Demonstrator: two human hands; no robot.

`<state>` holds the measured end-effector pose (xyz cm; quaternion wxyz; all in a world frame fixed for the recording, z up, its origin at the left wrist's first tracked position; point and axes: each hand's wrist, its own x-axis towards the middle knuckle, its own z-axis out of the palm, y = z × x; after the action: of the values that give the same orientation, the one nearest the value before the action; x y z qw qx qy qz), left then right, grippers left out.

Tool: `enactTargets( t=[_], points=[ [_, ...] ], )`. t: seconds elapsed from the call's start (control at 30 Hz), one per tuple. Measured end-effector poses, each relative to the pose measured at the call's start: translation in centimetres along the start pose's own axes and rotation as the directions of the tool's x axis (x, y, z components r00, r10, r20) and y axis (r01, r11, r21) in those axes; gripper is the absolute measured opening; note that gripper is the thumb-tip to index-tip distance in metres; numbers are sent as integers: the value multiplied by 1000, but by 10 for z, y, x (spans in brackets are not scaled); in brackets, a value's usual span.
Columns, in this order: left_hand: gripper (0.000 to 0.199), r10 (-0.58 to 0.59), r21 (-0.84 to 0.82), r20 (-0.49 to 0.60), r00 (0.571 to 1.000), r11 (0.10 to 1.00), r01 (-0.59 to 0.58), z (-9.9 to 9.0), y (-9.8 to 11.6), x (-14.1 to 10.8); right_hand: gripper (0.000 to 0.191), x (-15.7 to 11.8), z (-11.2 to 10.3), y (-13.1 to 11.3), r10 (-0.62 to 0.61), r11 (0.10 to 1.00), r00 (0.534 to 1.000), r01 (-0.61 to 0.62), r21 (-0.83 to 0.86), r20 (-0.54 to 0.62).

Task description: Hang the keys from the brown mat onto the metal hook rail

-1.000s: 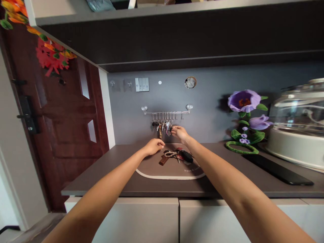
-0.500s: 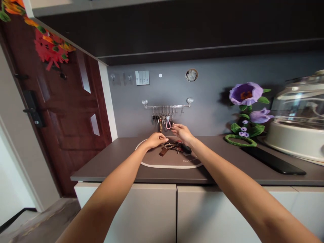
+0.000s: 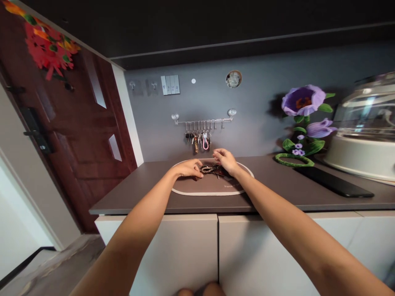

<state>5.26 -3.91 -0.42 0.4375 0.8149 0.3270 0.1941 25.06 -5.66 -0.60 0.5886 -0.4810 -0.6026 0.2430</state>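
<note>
Key pile: one, on one oval mat
Left hand: curved fingers just beside pile, cannot tell if gripping
Right hand: loosely parted fingers near pile

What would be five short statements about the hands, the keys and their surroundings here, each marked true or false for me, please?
1. The left hand is beside the bundle of keys on the oval mat. True.
2. The right hand is gripping the hook rail. False: it is below the rail and apart from it.
3. A pink loop hangs among the items under the rail. True.
4. The flat black object lies on the mat. False: it lies on the counter, to the right of the mat.
5. The large purple flower is to the right of the rail. True.
</note>
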Motion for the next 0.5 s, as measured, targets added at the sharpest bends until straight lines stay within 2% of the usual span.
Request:
enactTargets(
  t=[0.13,0.3,0.5],
  points=[
    [49,-13,-66,-84,996,998,7,-4,-3,2,21,2,2,3,-78,982,997,78,-175,6],
    [34,-13,-147,-237,971,989,-22,-7,-3,5,21,-2,3,-6,-194,889,980,197,-414,49],
    [12,-79,-376,-387,919,923,-79,-5,5,5,21,-6,4,-13,-243,815,965,260,-518,102]
  ],
)
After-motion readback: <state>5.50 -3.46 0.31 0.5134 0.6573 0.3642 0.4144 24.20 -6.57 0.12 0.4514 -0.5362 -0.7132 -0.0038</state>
